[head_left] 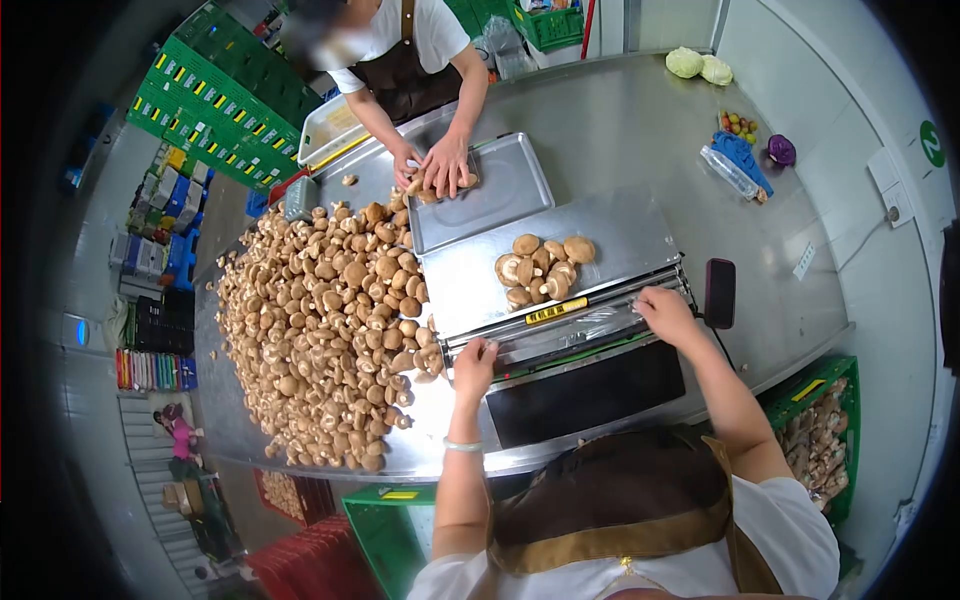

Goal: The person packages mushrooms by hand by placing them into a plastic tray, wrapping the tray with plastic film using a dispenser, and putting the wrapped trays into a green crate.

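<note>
My left hand (474,371) pinches the left end of a sheet of clear plastic wrap (575,334) at the front of a film wrapping machine (615,232). At the other end, my right hand (664,314) has its fingers closed on the wrap's right side, so the sheet spans between both hands. Just beyond the roller with its yellow label (556,311), a small group of shiitake mushrooms (545,270) lies on the machine's metal plate. A dark flat panel (590,393) is in front of the wrap, close to my body.
A large shiitake pile (320,330) covers the table's left side. Across from me, a person's hands (440,168) handle mushrooms over a metal tray (525,180). A phone (720,293) lies right of the machine; a plastic bottle (730,173) and cabbages (699,66) are farther back.
</note>
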Motion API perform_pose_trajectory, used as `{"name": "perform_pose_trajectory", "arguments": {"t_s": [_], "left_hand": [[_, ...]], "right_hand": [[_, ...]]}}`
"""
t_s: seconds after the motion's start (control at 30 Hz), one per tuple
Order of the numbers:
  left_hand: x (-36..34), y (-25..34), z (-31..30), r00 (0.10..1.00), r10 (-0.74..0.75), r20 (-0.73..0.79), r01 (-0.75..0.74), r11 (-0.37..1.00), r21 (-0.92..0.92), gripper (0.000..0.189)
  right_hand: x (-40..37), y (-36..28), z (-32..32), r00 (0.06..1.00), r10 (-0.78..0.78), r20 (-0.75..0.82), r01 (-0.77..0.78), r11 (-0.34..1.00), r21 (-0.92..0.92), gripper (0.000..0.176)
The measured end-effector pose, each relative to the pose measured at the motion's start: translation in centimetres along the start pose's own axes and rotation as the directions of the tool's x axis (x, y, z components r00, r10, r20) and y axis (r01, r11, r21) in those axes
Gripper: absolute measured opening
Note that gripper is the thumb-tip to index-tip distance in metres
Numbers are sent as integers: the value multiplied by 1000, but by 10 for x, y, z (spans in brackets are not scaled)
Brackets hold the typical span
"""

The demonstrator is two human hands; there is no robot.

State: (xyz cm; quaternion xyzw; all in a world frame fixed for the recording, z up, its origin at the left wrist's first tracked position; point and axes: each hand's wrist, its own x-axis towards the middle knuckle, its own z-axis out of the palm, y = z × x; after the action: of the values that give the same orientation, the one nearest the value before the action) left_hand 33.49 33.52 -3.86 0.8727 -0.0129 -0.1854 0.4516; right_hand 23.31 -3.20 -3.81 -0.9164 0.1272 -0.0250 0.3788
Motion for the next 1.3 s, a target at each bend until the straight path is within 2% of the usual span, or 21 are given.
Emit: {"name": "perform_pose_trajectory", "arguments": {"t_s": [0.03,0.1,0.2,0.27,0.3,0.33,0.37,0.43,0.47,0.5,0.57,0.7,0.73,0.77,0.83,0.87,0.97,1.0,1.1,1.23,1.3], "left_hand": [[-4,13,-21,980,-44,196,95,961,-260,21],[-11,50,-63,917,63,393,151,859,-489,17],[-1,93,-96,865,309,396,115,645,-755,16],[19,124,-92,894,410,183,-3,413,-911,18],[30,145,-79,928,373,17,-93,274,-957,19],[59,148,-65,923,383,-47,-184,330,-926,17],[90,140,-49,911,398,-112,-275,382,-882,15],[137,112,-16,915,352,-198,-404,804,-436,13],[147,101,-3,918,367,-148,-393,889,-235,14],[154,91,9,924,370,-97,-374,927,-21,16],[166,67,30,882,469,-51,-466,882,69,14],[171,44,25,931,321,174,-279,933,-227,14],[148,71,13,946,150,286,-35,927,-373,16],[140,69,12,938,138,318,4,913,-408,18],[119,62,9,917,114,382,86,879,-469,22],[107,61,5,908,26,418,135,926,-351,30],[93,37,12,938,133,319,-20,942,-336,36],[88,43,13,944,251,214,-223,963,-148,37],[63,67,5,894,439,90,-448,881,149,34],[1,111,-10,916,393,-86,-388,919,66,32],[-31,113,-19,941,339,-18,-338,941,18,32]], "right_hand": [[-1,2,-21,979,36,201,-102,938,330,23],[-6,-8,-58,951,-18,310,-213,689,693,25],[10,-36,-83,952,-261,157,-138,90,986,23],[50,-54,-82,936,-341,-85,25,-178,984,20],[67,-74,-76,974,-185,-129,118,-67,991,18],[86,-89,-72,981,-34,-193,195,57,979,16],[117,-75,-50,972,-82,-219,227,104,968,15],[157,-61,-11,981,-58,-187,171,721,672,17],[173,-49,6,991,-80,-103,114,914,389,18],[183,-39,22,993,-107,-51,117,953,280,19],[189,-27,46,989,-133,69,129,990,58,22],[175,-43,25,923,-79,377,-32,960,279,26],[165,-45,21,910,-94,404,-56,937,345,26],[155,-45,20,896,-112,429,-82,909,409,27],[135,-30,25,888,-201,413,34,926,377,31],[126,-24,28,881,-244,405,92,929,360,33],[108,-31,29,902,-306,305,211,928,307,37],[106,-35,31,875,-467,130,427,870,247,38],[88,-55,17,949,-248,195,196,948,252,40],[48,-110,-39,955,-189,231,86,915,394,39],[23,-113,-47,941,-232,248,102,889,447,38]]}}
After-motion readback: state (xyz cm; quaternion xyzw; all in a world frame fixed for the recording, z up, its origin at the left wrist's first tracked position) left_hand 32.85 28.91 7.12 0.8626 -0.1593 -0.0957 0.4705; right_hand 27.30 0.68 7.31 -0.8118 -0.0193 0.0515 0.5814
